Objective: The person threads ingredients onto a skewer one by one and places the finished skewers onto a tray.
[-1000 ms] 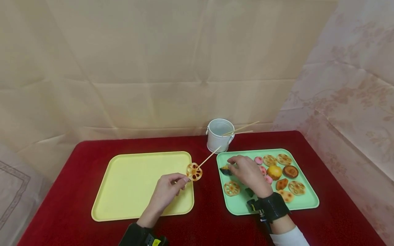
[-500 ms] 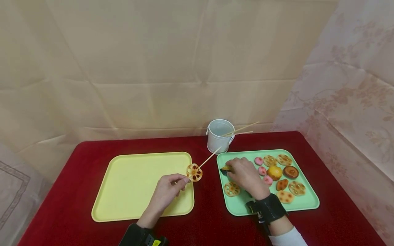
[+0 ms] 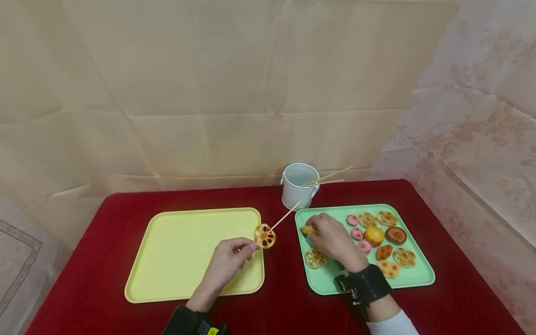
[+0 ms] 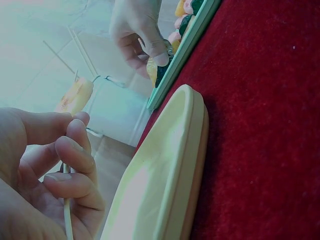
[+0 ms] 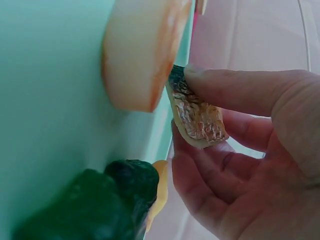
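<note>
Left hand (image 3: 226,259), fingers around a skewer (image 3: 286,215) with lotus slice (image 3: 268,237); right hand (image 3: 336,238), fingers tight on a yellow wedge (image 3: 308,230)

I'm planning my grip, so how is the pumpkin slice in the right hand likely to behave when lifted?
The pumpkin slice is probably stiff, since no sag shows where the right hand pinches it. It may slip a little, as its browned face looks glossy. Its flattish wedge shape probably makes rolling unlikely.
</note>
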`<state>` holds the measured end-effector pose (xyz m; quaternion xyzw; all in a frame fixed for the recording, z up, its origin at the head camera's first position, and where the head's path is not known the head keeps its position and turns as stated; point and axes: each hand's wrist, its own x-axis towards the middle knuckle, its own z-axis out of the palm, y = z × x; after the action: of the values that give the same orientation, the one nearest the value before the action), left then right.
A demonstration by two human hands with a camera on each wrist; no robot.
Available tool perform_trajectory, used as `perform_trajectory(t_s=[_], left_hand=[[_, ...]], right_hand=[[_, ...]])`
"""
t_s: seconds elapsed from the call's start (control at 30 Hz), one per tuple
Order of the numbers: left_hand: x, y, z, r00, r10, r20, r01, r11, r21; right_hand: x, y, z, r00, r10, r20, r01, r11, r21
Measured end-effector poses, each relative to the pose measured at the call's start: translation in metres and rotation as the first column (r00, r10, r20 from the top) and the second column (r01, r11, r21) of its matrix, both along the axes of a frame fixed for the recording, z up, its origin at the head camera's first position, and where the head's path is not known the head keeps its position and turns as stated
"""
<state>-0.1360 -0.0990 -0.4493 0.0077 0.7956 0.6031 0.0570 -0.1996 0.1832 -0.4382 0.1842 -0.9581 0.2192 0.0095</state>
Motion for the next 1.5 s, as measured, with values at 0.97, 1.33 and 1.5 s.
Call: perform_trajectory(t_s=[0.97,1.33,1.5], left_hand=[[0.001,-0.001,0.002,1.000,-0.030,-0.008,0.030,0.999,0.011],[0.002,-0.002,0.001,0.993,-0.107,-0.042,0.109,0.993,0.036],[0.002,-0.003,0.000,0.994,-0.107,-0.014,0.107,0.994,0.025]], right_hand=[[-0.008,0.009,0.015,0.946,-0.049,0.319,0.227,0.804,-0.549],[-0.008,0.015,0.019,0.899,-0.067,0.432,0.342,0.725,-0.598],[-0.008,0.015,0.020,0.893,-0.067,0.445,0.369,0.675,-0.639]])
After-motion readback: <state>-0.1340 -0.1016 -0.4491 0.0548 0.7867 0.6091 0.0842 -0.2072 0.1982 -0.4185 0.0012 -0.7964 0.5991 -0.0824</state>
